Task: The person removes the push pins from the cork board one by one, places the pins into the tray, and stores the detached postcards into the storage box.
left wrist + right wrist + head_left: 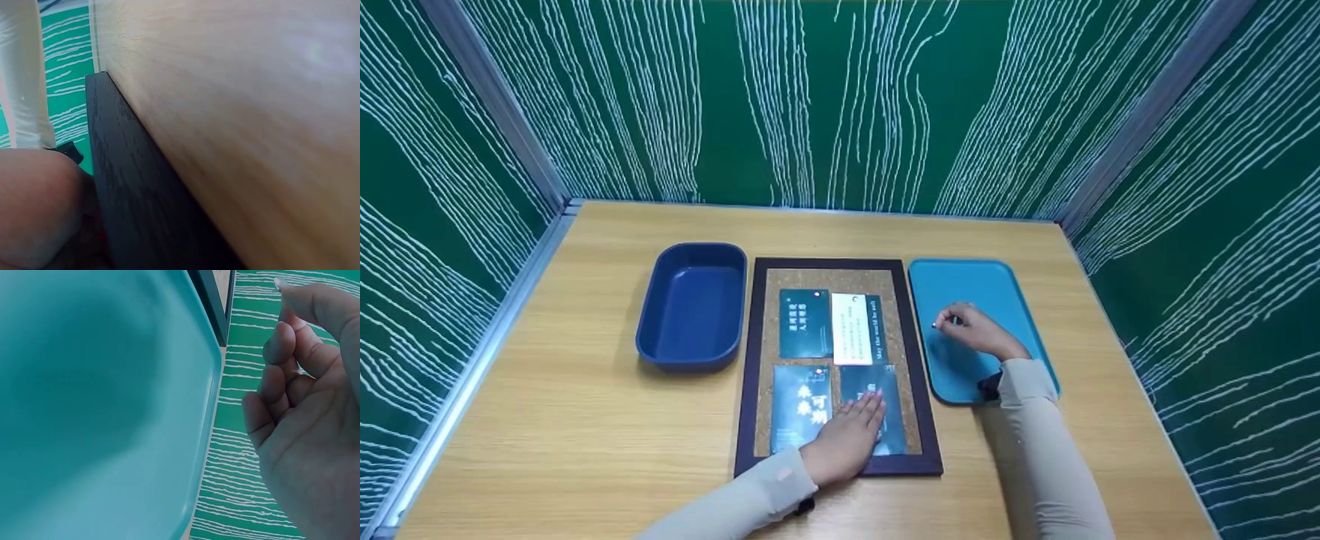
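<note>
A dark-framed cork board (838, 276) lies on the table with two rows of printed cards. My left hand (844, 444) rests with straight fingers on the lower right card (892, 420), hiding part of its print. Beside it is the lower left card (791, 420); above are a green card (804, 330) and a cream-and-green card (851, 334). Small pin heads show near the top of some cards. Over the blue tray, my right hand (979, 330) pinches a tiny pushpin (277, 283) between thumb and forefinger; its shape is hard to make out.
Right of the board lies the light blue tray (960, 281). A deep navy bin (690, 360) stands to the left. Green walls with white lines (870, 112) enclose the wooden table (585, 420) at the back and sides.
</note>
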`<state>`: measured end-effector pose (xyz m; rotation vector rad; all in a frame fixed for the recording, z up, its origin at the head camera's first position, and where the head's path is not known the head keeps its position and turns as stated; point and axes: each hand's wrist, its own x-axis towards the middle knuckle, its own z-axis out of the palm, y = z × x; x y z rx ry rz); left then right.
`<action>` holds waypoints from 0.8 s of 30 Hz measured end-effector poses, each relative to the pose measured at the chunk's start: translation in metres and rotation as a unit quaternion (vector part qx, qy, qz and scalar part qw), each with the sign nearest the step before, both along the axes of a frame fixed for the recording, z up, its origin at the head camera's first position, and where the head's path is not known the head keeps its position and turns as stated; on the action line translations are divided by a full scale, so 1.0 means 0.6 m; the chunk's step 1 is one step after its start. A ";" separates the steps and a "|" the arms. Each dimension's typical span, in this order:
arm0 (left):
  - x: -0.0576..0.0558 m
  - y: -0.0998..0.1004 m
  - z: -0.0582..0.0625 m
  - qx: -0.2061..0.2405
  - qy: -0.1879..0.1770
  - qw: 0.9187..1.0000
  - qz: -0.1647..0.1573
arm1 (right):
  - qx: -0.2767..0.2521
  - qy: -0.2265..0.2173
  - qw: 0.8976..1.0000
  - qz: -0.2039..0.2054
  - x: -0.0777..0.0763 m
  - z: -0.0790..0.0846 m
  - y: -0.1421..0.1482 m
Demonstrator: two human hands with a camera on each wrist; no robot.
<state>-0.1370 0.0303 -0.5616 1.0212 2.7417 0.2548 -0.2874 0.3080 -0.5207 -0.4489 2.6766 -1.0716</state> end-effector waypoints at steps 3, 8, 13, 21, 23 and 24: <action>0.000 0.000 0.000 0.002 0.004 1.000 0.000 | 0.003 -0.005 1.000 -0.007 -0.002 0.001 0.005; 0.001 -0.001 0.000 0.002 0.017 1.000 -0.002 | 0.005 0.000 1.000 -0.015 -0.006 0.002 0.015; 0.003 -0.001 0.002 -0.004 0.011 1.000 -0.002 | 0.007 0.013 0.999 -0.030 -0.007 0.001 0.025; 0.004 -0.001 0.007 -0.018 0.021 1.000 -0.008 | 0.006 0.008 0.998 -0.061 -0.014 -0.001 0.041; 0.003 -0.001 0.006 -0.014 0.016 1.000 -0.007 | 0.008 0.012 0.998 -0.067 -0.016 -0.001 0.044; 0.003 -0.001 0.006 -0.012 0.013 1.000 -0.006 | 0.008 0.014 0.997 -0.069 -0.017 -0.001 0.046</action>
